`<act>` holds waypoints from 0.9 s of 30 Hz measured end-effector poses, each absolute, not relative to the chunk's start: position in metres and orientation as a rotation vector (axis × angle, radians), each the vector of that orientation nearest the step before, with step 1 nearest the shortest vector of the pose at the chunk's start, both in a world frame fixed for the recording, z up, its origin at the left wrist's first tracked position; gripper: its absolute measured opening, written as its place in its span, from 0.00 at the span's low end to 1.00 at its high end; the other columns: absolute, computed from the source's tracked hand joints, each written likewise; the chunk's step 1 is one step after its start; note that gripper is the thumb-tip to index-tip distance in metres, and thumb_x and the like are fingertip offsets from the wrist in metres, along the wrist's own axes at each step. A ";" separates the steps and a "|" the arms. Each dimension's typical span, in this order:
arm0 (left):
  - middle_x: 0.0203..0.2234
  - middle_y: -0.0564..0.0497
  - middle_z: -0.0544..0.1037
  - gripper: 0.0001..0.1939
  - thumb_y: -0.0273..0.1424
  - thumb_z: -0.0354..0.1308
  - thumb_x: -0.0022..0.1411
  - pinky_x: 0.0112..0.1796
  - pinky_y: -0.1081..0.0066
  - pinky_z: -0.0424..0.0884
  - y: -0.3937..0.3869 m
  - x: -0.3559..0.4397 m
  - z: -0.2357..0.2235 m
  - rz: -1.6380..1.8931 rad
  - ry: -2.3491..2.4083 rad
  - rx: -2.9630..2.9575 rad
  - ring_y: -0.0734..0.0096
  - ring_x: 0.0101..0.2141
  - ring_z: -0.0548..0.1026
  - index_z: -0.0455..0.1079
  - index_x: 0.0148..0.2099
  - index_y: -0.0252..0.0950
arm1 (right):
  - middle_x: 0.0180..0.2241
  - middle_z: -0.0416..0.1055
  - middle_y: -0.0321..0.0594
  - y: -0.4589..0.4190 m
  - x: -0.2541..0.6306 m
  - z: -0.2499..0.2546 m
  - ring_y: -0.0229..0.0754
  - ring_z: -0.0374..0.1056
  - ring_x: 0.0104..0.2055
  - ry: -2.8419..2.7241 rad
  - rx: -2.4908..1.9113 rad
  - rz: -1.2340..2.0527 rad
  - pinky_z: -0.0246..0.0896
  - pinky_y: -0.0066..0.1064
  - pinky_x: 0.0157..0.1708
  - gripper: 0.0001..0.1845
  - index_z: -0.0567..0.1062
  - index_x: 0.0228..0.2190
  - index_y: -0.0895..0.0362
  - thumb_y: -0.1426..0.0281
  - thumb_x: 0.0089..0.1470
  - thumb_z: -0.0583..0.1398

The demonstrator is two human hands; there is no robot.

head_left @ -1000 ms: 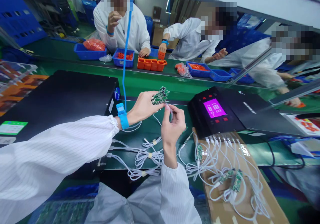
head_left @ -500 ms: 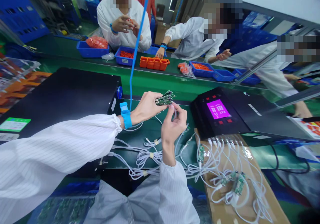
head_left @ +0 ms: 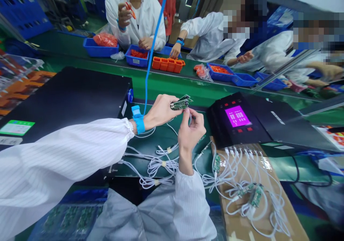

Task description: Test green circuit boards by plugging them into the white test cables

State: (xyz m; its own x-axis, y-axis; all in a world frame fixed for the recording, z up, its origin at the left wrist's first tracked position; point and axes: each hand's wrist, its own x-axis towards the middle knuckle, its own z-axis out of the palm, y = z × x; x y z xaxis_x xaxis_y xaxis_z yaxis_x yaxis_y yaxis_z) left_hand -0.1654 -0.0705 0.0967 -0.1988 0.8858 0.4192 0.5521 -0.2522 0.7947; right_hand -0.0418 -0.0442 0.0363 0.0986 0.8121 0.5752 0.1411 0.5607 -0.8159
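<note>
My left hand (head_left: 162, 110), with a blue strap (head_left: 138, 119) at the wrist, is closed around a few small green circuit boards (head_left: 179, 105) fanned out past its fingertips. Against the near right end of these boards, my right hand (head_left: 190, 130) pinches what looks like the end of a white cable (head_left: 190, 119); its tip is hidden by the fingers. Below both hands lie bundled white cables (head_left: 162, 164) on the green bench. More boards hang on cable ends to the right, among them one board (head_left: 256, 196) on the cardboard.
A black tester (head_left: 215, 122) with a lit magenta screen stands right, cables plugged into its front. At left is a large black box (head_left: 80, 101). A blue cord (head_left: 157, 26) runs up from my wrist. Across the bench, co-workers handle orange parts beside blue bins (head_left: 100, 51).
The view has shifted slightly; my hands keep the same hold on the boards and cable. Across the bench, a co-worker has raised one hand with an orange part and lowered the other to a bin.
</note>
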 end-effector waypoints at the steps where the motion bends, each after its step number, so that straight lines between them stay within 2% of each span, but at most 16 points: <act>1: 0.18 0.57 0.66 0.13 0.32 0.64 0.57 0.27 0.71 0.54 -0.071 -0.165 0.097 1.433 1.675 1.744 0.76 0.25 0.61 0.68 0.23 0.33 | 0.38 0.75 0.42 -0.045 -0.044 0.036 0.41 0.74 0.43 -1.389 -0.901 0.605 0.72 0.38 0.49 0.14 0.78 0.40 0.58 0.60 0.66 0.59; 10: 0.17 0.58 0.65 0.13 0.31 0.65 0.56 0.27 0.72 0.55 -0.071 -0.167 0.097 1.483 1.705 1.666 0.76 0.24 0.63 0.68 0.23 0.33 | 0.41 0.77 0.44 -0.046 -0.049 0.038 0.44 0.75 0.46 -1.380 -0.879 0.683 0.70 0.40 0.53 0.18 0.79 0.41 0.59 0.58 0.66 0.59; 12: 0.18 0.57 0.67 0.12 0.32 0.66 0.56 0.28 0.72 0.56 -0.069 -0.167 0.097 1.501 1.683 1.647 0.75 0.25 0.64 0.70 0.24 0.33 | 0.44 0.78 0.45 -0.042 -0.038 0.033 0.44 0.75 0.49 -1.434 -0.875 0.670 0.69 0.41 0.56 0.19 0.78 0.46 0.59 0.57 0.64 0.62; 15: 0.20 0.56 0.70 0.11 0.33 0.68 0.56 0.28 0.72 0.57 -0.067 -0.168 0.096 1.549 1.659 1.589 0.74 0.26 0.66 0.73 0.26 0.32 | 0.48 0.79 0.46 -0.035 -0.022 0.017 0.47 0.75 0.52 -1.562 -0.963 0.654 0.67 0.45 0.59 0.31 0.72 0.58 0.58 0.57 0.58 0.67; 17: 0.20 0.55 0.70 0.12 0.34 0.69 0.55 0.27 0.72 0.57 -0.066 -0.169 0.094 1.566 1.649 1.531 0.74 0.26 0.66 0.74 0.26 0.32 | 0.47 0.81 0.46 -0.031 -0.018 0.005 0.49 0.76 0.53 -1.675 -1.026 0.656 0.67 0.47 0.58 0.35 0.70 0.60 0.58 0.57 0.56 0.68; 23: 0.21 0.54 0.72 0.12 0.35 0.69 0.55 0.27 0.72 0.58 -0.066 -0.169 0.091 1.541 1.582 1.531 0.74 0.27 0.67 0.75 0.27 0.32 | 0.41 0.84 0.43 -0.023 -0.028 -0.010 0.51 0.78 0.50 -1.802 -1.068 0.674 0.66 0.48 0.58 0.26 0.74 0.55 0.57 0.60 0.59 0.64; 27: 0.22 0.54 0.73 0.12 0.36 0.70 0.55 0.28 0.72 0.58 -0.064 -0.169 0.091 1.530 1.609 1.524 0.73 0.27 0.67 0.74 0.27 0.32 | 0.41 0.84 0.43 -0.022 -0.026 -0.011 0.51 0.77 0.52 -1.759 -1.065 0.630 0.65 0.48 0.59 0.23 0.76 0.53 0.57 0.60 0.59 0.64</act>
